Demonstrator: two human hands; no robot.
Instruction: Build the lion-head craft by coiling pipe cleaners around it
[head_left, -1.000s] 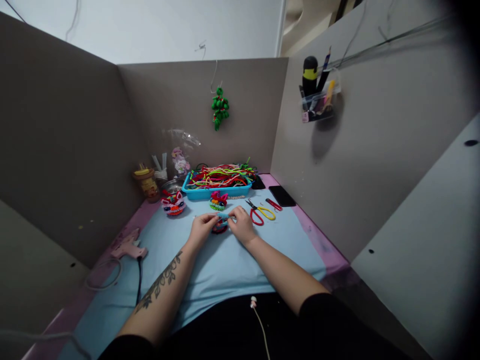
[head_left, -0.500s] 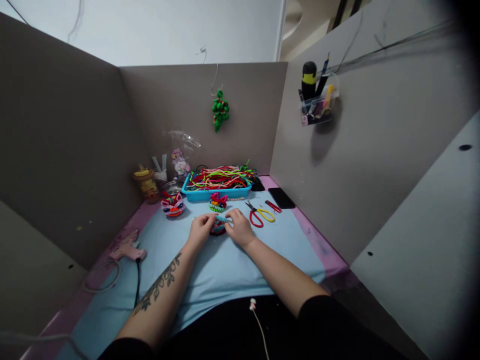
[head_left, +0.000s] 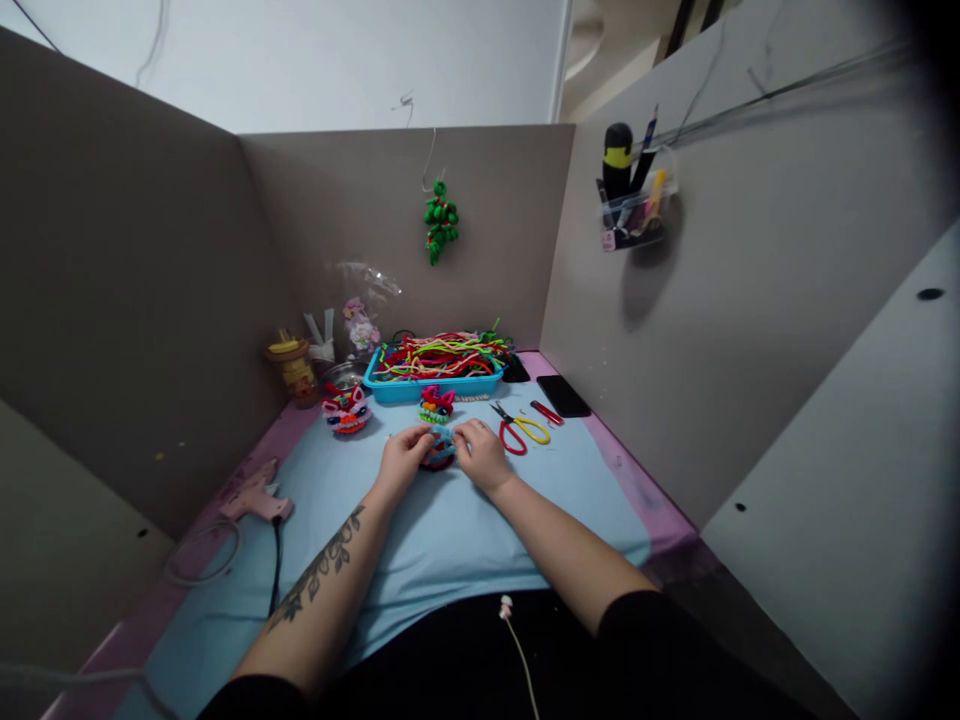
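Between my hands is a small craft piece of pipe cleaners (head_left: 442, 443), light blue on top with dark red below, close to the tablecloth. My left hand (head_left: 406, 452) pinches its left side between thumb and fingers. On the opposite side my right hand (head_left: 481, 455) has its fingers closed on the blue part. The fingertips cover some of the piece. Just behind it sits a small pink and green fuzzy animal head (head_left: 435, 404). A larger pink and red one (head_left: 346, 410) rests to the left. Scissors (head_left: 520, 428) with red and yellow handles lie beside my right hand.
At the back stands a blue tray (head_left: 433, 391) heaped with colourful pipe cleaners. A red cutter (head_left: 547, 413) and a black phone (head_left: 562, 396) lie at right. A pink glue gun (head_left: 259, 500) with its cord is at left. Grey partitions (head_left: 409, 230) enclose the table.
The blue part has turned slightly between the fingers and shows more of a loop shape. My right fingers have shifted a little and closed nearer together. The rest is unchanged.
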